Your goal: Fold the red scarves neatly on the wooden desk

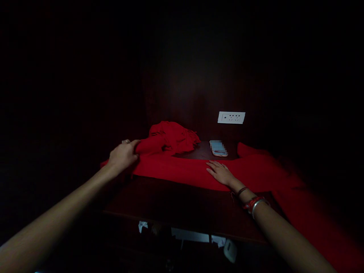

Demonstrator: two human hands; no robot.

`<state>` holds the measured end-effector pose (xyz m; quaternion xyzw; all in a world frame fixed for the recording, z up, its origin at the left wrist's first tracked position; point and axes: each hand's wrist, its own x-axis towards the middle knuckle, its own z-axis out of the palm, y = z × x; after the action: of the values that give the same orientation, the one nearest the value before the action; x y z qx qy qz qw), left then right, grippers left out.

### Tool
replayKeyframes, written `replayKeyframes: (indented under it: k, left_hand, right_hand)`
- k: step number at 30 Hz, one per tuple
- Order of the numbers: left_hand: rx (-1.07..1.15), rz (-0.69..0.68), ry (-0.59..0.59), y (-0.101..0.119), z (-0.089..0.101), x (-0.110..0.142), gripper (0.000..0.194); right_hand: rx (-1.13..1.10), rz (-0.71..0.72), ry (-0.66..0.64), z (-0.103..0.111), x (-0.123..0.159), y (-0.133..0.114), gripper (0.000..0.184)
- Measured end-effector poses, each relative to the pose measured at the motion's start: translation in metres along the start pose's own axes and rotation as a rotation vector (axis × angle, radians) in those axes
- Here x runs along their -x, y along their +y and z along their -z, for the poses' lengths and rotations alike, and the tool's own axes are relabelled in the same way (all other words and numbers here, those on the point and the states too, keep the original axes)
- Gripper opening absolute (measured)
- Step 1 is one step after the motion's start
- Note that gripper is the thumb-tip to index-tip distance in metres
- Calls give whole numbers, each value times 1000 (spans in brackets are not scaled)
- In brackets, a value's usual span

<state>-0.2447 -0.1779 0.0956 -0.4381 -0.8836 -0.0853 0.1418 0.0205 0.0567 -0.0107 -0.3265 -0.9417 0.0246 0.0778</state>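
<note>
A long red scarf [176, 168] runs across a dark wooden surface, with its fringed part bunched in a heap at the back. My left hand [123, 156], a ring on one finger, is closed on the scarf's fabric at the left; its fingertips are partly hidden. Fingers spread, my right hand [220, 173] lies flat on the stretched middle of the scarf. To the right, the cloth continues past my right forearm and hangs down over the edge into shadow.
A phone [218, 148] lies behind the scarf, near the back panel. Above it a white socket plate [231, 117] is set in the panel. Below the dark wooden top [170, 201], pale papers [193, 235] and a small white object [230, 250] show dimly. The sides are very dark.
</note>
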Motion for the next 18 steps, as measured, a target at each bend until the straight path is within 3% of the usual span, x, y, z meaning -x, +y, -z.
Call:
replayKeyframes:
  k: [2,3,7,10,12,15,18]
  left_hand:
    - [-184,5,111,9,10,0,51]
    - [-243,29,99,14,9,1,52]
    - [-303,146,-160,27,-26,-1,75]
    - [-165,99,-289,13,-58,-6,72]
    - [-78,15,-337,-3,-69,-8,68]
    - [-151,70,-295,-22,-68,-8,66]
    - [-304,69,-153,-14,-61,-5,60]
  right_hand:
    - [-14,39,12,1,1,-1,49]
    - [-22,54,17,1,1,-2,48]
    - [-41,52,16,1,2,-3,49]
    - [-54,30,-3,3,4,-1,50]
    - [-58,6,-18,4,5,2,51]
    - [-53,-36,-43,5,5,9,53]
    - [-51,-60,-51,6,6,14,53]
